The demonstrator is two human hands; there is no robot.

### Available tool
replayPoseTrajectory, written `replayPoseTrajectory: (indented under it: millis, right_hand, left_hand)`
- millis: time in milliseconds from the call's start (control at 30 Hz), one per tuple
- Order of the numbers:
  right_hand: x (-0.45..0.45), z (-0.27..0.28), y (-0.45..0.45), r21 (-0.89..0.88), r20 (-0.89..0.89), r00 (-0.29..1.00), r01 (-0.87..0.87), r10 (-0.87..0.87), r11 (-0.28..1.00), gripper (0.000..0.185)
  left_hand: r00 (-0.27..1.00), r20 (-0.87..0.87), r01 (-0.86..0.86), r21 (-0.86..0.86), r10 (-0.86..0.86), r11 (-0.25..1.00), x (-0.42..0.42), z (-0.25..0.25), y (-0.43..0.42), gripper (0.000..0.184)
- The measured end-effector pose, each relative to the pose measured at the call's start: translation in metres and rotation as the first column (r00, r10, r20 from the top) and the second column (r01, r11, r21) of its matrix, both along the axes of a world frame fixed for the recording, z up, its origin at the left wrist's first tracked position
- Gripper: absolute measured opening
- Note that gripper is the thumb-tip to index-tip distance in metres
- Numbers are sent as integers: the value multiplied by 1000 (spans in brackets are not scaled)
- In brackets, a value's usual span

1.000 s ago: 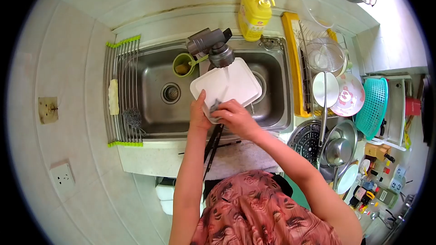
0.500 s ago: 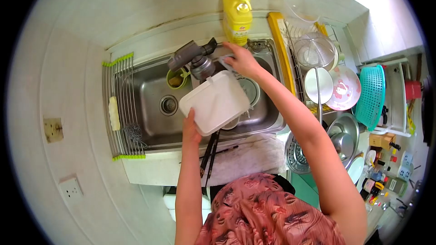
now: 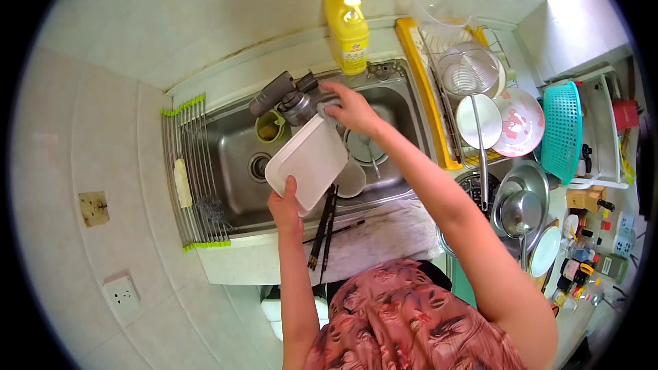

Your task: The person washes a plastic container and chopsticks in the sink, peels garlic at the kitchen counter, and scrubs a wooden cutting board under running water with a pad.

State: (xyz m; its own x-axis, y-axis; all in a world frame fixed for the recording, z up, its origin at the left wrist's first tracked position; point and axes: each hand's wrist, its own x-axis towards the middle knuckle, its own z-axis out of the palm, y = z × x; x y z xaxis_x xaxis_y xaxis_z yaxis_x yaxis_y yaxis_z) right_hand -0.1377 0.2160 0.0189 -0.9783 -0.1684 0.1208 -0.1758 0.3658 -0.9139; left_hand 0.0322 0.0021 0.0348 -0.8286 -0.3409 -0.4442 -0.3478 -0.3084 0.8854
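Note:
My left hand (image 3: 286, 211) grips the near edge of a white rectangular plastic container (image 3: 310, 163), thumb on top, holding it tilted above the sink (image 3: 229, 192). Close to the lever of the dark grey faucet (image 3: 273, 94) is my right hand (image 3: 351, 108), its index finger stretched out and its fingers apart. Whether it touches the lever I cannot tell. A greyish blurred patch shows under its fingers. A green cup (image 3: 270, 127) stands in the sink behind the container. A white bowl (image 3: 351, 179) and a round glass-like dish (image 3: 367, 149) sit in the right basin.
Dark chopsticks (image 3: 327, 226) lean over the front edge onto a cloth (image 3: 384, 233). A yellow jug (image 3: 347, 31) stands behind the sink. A roll-up rack (image 3: 194, 185) spans the left end. To the right are a dish rack (image 3: 449, 137), a strainer (image 3: 469, 72) and metal bowls (image 3: 521, 212).
The white container has tilted more steeply in my left hand, uncovering the white bowl. My right hand has shifted slightly down and left, staying near the faucet. The whole view has shifted a little.

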Motion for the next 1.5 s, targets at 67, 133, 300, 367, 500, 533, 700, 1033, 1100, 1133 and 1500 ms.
replayPoseTrajectory:
  millis: [67,133,300,367,500,533,700,1033,1100,1133,1500]
  right_hand:
    - [32,1,12,-52,138,985,114,-105,992,53]
    - [64,-13,22,-85,122,966,238,-226,968,45]
    - [142,-27,51,-79,209,871,468,-445,880,36]
    - [165,-29,62,-135,247,835,533,-492,836,35]
    - [195,-26,87,-190,215,815,575,-538,796,33]
    - [200,-26,96,-169,198,812,580,-549,797,33]
    - [223,-13,128,-212,188,796,604,-575,768,30]
    - [226,0,160,-322,249,799,601,-547,732,25]
    - [222,1,164,-350,233,801,598,-552,721,25]
    - [221,2,167,-348,221,801,597,-556,723,25]
    - [215,-1,172,-316,349,779,621,-521,717,23]
  left_hand:
    - [998,30,63,-147,-59,987,4,18,11,36]
    - [994,7,105,-209,-106,972,12,20,15,34]
    - [968,-145,165,-238,-203,957,22,43,50,28]
    - [932,-204,218,-344,-299,913,24,41,61,29]
    - [916,-268,194,-353,-298,915,20,37,90,29]
    - [918,-257,194,-374,-302,907,19,39,98,29]
    - [902,-323,191,-300,-287,935,5,69,140,32]
    - [846,-512,196,42,-148,980,-87,92,280,30]
    - [831,-532,190,-2,-161,982,-100,82,308,29]
    - [830,-533,179,-25,-165,983,-105,77,321,28]
    - [830,-517,145,-163,-209,976,-162,36,387,30]
